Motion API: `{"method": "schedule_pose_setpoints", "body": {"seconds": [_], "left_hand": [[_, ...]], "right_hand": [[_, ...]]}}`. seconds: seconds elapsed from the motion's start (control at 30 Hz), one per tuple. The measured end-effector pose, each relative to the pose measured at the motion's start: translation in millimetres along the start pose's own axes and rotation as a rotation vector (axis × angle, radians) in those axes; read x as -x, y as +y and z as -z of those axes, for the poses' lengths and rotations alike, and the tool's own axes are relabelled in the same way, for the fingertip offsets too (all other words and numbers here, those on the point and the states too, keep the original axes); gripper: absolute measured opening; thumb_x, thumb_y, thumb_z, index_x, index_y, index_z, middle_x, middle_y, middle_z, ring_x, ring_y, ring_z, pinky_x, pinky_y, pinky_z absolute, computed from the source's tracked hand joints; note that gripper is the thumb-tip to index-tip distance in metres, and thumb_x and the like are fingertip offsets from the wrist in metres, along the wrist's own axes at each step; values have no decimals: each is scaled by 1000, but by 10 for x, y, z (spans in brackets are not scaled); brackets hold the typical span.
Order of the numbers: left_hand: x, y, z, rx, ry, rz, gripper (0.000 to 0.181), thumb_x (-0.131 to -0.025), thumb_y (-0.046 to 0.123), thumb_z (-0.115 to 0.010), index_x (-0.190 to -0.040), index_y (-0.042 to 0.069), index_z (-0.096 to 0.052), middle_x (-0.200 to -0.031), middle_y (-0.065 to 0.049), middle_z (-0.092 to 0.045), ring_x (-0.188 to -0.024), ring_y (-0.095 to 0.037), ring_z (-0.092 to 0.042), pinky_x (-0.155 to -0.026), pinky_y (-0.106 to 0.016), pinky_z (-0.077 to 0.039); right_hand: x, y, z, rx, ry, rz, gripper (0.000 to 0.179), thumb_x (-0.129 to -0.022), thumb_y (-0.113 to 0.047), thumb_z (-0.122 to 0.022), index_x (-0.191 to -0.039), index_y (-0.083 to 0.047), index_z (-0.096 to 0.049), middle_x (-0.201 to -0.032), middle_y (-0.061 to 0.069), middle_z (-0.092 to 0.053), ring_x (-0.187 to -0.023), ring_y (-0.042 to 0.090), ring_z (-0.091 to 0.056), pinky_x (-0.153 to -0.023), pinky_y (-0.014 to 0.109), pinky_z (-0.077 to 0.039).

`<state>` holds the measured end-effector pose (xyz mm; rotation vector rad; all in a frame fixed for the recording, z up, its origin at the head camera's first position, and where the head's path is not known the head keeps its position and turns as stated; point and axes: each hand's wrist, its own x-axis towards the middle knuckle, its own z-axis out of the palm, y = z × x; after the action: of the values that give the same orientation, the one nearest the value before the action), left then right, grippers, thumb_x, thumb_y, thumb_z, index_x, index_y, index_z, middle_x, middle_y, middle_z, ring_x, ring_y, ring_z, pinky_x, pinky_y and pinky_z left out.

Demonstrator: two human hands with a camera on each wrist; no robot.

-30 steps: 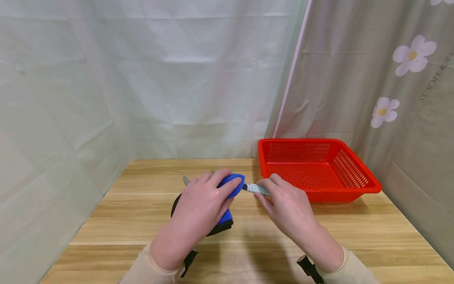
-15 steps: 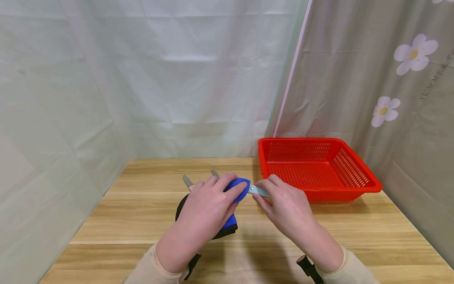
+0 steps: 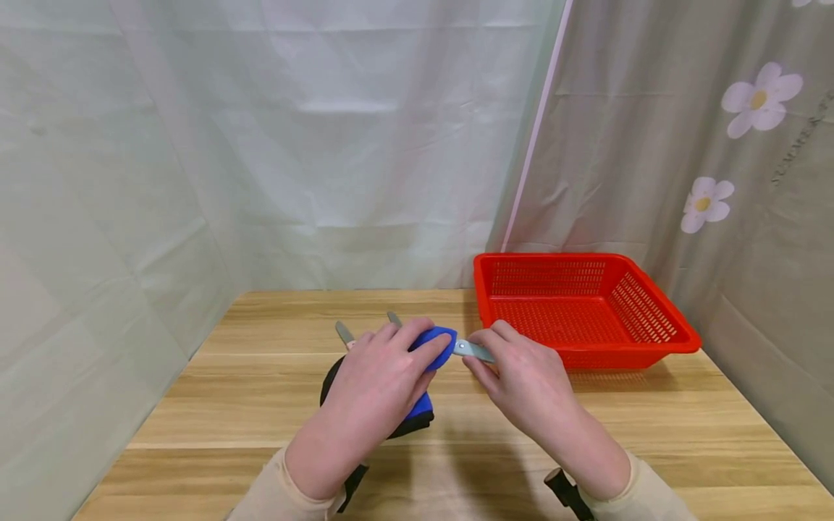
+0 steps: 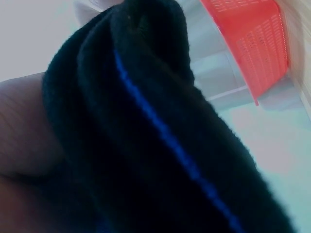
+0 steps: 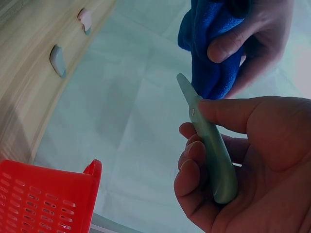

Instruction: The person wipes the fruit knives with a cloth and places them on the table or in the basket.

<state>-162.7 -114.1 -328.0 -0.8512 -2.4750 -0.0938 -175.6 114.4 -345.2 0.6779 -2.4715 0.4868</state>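
My left hand (image 3: 374, 380) grips a blue cloth (image 3: 420, 409) with black edging, pinching a fold of it over the blade of a small folding knife. My right hand (image 3: 531, 369) holds the pale green handle of that knife (image 5: 217, 155), thumb on top and fingers curled below. The right wrist view shows the blade (image 5: 184, 86) folded out, beside the blue cloth. Dark folds of the cloth (image 4: 146, 131) fill most of the left wrist view, hiding the fingertips there.
Beyond my left hand lie two similar knives on the wooden table, one with a pink handle (image 5: 85, 19), the other greyish (image 5: 57, 60). A red perforated plastic basket (image 3: 586, 358) stands at the right. Pale curtains (image 3: 365, 145) hang behind and at both sides.
My left hand has slid the cloth to the right along the blade up to the handle, then slightly back left. My right hand and the knife have barely moved.
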Motion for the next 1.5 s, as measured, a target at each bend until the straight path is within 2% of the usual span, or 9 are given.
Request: {"method": "schedule_pose_setpoints", "body": {"seconds": [0.43, 0.73, 1.0, 1.2, 1.4, 1.5], "left_hand": [[5, -83, -26, 9, 36, 3, 47, -96, 29, -91, -141, 23, -77, -139, -8, -70, -96, -30, -71, -76, -41, -64], [-5, -143, -8, 14, -3, 37, 49, -96, 31, -90, -142, 22, -77, -140, -9, -69, -102, -31, -73, -83, -45, -66], [2, -222, -25, 13, 51, 35, 49, -93, 35, -92, -138, 20, -79, -136, -11, -71, -105, -34, -75, -80, -50, -67], [3, -268, -30, 5, 42, 64, 46, -95, 30, -91, -139, 21, -79, -138, -10, -70, -108, -34, -74, -79, -51, -66], [15, -319, -30, 4, 69, 55, 44, -95, 25, -91, -137, 18, -80, -135, -11, -71, -102, -33, -74, -77, -49, -65], [16, -347, -32, 2, 63, 63, 44, -96, 25, -91, -138, 17, -80, -136, -11, -71, -102, -34, -74, -80, -48, -66]], "right_hand": [[0, 5, 4, 1, -1, -6, 26, -91, -20, -95, -110, -13, -80, -89, -5, -62, -63, 5, -50, -52, 21, -44], [-7, 14, 18, 0, -5, -16, 26, -91, -21, -95, -111, -13, -81, -88, -5, -61, -61, 5, -46, -50, 21, -42], [-14, 11, 32, -1, 2, -23, 23, -92, -20, -94, -110, -14, -81, -88, -6, -61, -61, 5, -47, -50, 21, -42], [-9, 18, 36, -3, 18, -19, 22, -92, -19, -94, -109, -14, -81, -86, -7, -59, -61, 5, -46, -49, 22, -41], [-8, 24, 44, -2, 24, -20, 22, -91, -19, -94, -107, -14, -80, -84, -8, -57, -60, 5, -45, -48, 22, -40], [-7, 28, 46, -1, 28, -16, 22, -91, -19, -94, -107, -15, -80, -84, -8, -56, -61, 5, -45, -49, 22, -40]]}}
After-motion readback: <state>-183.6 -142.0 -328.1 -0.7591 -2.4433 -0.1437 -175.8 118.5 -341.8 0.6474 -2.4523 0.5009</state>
